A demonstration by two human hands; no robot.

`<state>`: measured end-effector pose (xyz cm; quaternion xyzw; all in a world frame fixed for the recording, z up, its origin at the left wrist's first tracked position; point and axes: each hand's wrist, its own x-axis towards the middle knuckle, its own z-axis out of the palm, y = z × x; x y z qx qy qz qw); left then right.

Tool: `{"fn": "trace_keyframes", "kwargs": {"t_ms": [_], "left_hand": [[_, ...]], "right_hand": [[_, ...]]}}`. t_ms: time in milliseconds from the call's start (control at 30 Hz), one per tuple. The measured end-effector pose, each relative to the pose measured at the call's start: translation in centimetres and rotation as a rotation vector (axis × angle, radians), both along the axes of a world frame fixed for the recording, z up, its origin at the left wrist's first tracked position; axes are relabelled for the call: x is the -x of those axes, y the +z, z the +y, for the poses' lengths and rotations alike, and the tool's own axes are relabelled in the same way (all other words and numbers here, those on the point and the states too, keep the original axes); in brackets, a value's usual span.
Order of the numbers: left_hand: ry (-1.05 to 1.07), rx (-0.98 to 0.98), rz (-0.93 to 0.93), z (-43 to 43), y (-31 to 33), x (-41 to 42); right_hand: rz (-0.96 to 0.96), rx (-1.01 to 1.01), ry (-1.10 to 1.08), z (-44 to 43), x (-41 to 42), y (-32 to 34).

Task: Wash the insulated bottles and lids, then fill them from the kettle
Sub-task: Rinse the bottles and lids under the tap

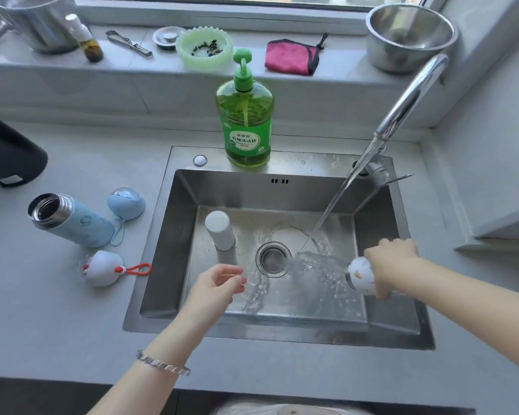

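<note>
Rinsing step: your right hand (391, 262) grips the white bottle (360, 275) at the sink's (282, 320) 3 o'clock, left hand (219, 284) open and empty; next, likely bring its mouth under the stream (336, 205).

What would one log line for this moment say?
right hand: tipping white bottle in sink | left hand: empty | tap: running | blue bottle: on counter

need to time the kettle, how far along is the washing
Early. Both lids are off: blue lid and white lid lie on the counter. The right hand tips the white bottle in the sink. The blue bottle waits; no filling yet.
</note>
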<state>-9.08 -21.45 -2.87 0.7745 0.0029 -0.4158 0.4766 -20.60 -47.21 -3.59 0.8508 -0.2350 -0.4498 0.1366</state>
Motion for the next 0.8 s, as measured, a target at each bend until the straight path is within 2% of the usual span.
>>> {"fn": "trace_keyframes", "kwargs": {"t_ms": [67, 200, 300, 367, 467, 533, 600, 700, 800], "left_hand": [[-0.008, 0.004, 0.005, 0.5, -0.1, 0.0], [-0.049, 0.002, -0.028, 1.3, 0.0, 0.0], [-0.062, 0.085, -0.070, 1.8, 0.4, 0.2], [-0.084, 0.173, -0.086, 2.1, 0.8, 0.4], [-0.069, 0.257, -0.162, 3.3, 1.4, 0.4], [0.001, 0.283, -0.272, 5.0, 1.5, -0.1], [0.031, 0.220, -0.396, 7.0, 1.3, -0.8], [0.047, 0.007, -0.601, 10.3, 0.0, -2.0], [0.067, -0.157, -0.756, 13.7, -1.8, -3.6]], "right_hand": [[-0.038, -0.004, -0.017, 0.5, 0.7, 0.0], [-0.458, -0.183, -0.227, 2.2, 1.3, 0.2], [-0.785, -0.552, -0.460, 5.5, 0.7, 0.5], [-0.979, -0.804, -0.537, 9.2, -0.4, 1.1], [-1.154, -1.086, -0.577, 15.0, -2.8, 1.8], [-1.204, -1.186, -0.603, 17.8, -4.3, 1.6], [-1.173, -1.211, -0.570, 19.5, -5.6, 1.0], [-1.052, -1.115, -0.462, 20.7, -6.9, -0.4], [-0.980, -1.013, -0.489, 20.7, -7.3, -1.7]]}}
